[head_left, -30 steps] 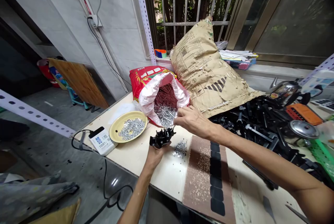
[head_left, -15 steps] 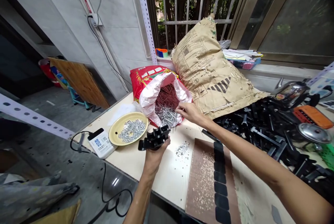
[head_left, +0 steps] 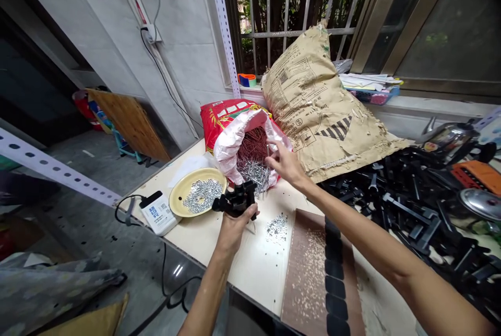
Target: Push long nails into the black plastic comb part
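Observation:
My left hand is closed around a black plastic part with blocky projections, held above the table front. A thin screw tip shows below that hand. At the mouth of a white-lined bag, my right hand has its fingers apart, over loose silver screws. Reddish-brown screws lie deeper in the bag. Left of the black part, a yellow oval dish holds many small silver nuts. More small metal pieces are scattered on the tabletop.
A brown board carries a row of black pads. Behind stands a large torn paper sack. Black plastic parts pile up at right, near a kettle. A white box with a cable sits at the left edge.
The black part in my left hand has turned and now stands more upright. My right hand's fingers have spread at the bag's mouth. The camera view has shifted slightly.

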{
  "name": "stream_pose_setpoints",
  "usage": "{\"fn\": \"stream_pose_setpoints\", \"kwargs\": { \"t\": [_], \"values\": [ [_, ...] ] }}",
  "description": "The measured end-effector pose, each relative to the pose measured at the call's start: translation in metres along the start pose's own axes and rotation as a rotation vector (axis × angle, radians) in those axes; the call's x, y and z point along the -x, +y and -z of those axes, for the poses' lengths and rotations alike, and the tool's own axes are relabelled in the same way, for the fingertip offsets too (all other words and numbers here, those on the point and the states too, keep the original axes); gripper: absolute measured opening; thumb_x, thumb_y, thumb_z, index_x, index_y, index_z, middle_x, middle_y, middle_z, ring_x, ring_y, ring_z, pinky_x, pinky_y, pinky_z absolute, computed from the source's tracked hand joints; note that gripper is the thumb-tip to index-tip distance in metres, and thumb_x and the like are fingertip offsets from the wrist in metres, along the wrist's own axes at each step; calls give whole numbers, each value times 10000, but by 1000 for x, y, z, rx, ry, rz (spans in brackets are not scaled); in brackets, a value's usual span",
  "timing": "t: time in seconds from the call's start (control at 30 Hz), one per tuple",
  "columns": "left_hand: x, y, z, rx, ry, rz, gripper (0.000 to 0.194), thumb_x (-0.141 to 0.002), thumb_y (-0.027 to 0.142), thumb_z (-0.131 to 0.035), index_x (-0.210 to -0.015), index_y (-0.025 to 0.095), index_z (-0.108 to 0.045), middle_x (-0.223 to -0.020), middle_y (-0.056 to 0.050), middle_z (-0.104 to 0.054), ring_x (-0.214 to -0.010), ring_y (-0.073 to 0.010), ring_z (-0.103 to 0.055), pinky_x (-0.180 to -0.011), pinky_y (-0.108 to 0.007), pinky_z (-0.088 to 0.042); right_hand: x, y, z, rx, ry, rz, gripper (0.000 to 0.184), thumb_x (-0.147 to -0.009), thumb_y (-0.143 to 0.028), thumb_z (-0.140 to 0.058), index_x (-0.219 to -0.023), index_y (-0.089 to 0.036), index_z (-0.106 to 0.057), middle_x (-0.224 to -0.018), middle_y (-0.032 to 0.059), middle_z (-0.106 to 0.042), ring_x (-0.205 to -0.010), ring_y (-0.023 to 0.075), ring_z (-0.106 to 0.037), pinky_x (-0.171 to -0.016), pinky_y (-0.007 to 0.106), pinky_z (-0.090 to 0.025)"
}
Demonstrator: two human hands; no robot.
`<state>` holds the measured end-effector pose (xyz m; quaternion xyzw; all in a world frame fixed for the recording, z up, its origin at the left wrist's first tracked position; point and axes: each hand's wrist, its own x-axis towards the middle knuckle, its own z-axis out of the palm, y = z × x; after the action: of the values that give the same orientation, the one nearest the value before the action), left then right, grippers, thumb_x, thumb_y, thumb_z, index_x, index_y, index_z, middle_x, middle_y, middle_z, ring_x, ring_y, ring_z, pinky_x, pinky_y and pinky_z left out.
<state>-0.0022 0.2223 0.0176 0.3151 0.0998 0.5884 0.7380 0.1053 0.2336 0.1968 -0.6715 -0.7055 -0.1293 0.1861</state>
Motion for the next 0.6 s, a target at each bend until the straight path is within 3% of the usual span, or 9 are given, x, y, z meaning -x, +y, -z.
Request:
{"fn": "stream_pose_setpoints", "kwargs": {
  "t": [0.1, 0.17, 0.27, 0.43, 0.6],
  "values": [
    [0, 1, -7, -57, -35, 10, 349, -571, 289, -782, -846, 132, -634, -770, -24, -643, -670, -146, -598, -687, -303, -519, 19, -19, 25, -541, 74, 176, 439, -878, -278, -501, -1280, -201, -343, -789, 6, -628, -676, 122, -606, -643, 258, -495],
    [1, 4, -15, -107, -49, 20, 360, -569, 299, -782, -847, 127, -631, -768, -32, -643, -679, -151, -593, -684, -299, -513, 30, -32, 33, -700, 70, 212, 368, -875, -305, -520, -1207, -212, -391, -788, 5, -625, -714, 122, -618, -675, 265, -507],
    [3, 8, -25, -190, -63, 11, 366, -574, 315, -776, -849, 125, -627, -761, -40, -645, -689, -161, -586, -671, -288, -497, 40, -41, 33, -713, 69, 246, 293, -872, -297, -529, -1136, -211, -433, -782, 2, -631, -758, 124, -628, -744, 286, -504],
    [3, 8, -32, -223, -108, -37, 449, -595, 326, -764, -986, 143, -637, -848, -54, -668, -747, -183, -593, -665, -281, -486, 45, -33, 26, -596, 12, 282, 288, -871, -263, -531, -1145, -207, -462, -799, 1, -649, -781, 126, -625, -751, 288, -488],
    [-3, 6, -30, -335, -62, -78, 463, -607, 327, -761, -1016, 144, -647, -912, -71, -680, -872, -220, -605, -769, -305, -471, 45, -36, 44, -673, 52, 304, 340, -912, -277, -468, -1247, -219, -443, -834, 9, -624, -808, 124, -605, -796, 314, -490]
  ]
}}
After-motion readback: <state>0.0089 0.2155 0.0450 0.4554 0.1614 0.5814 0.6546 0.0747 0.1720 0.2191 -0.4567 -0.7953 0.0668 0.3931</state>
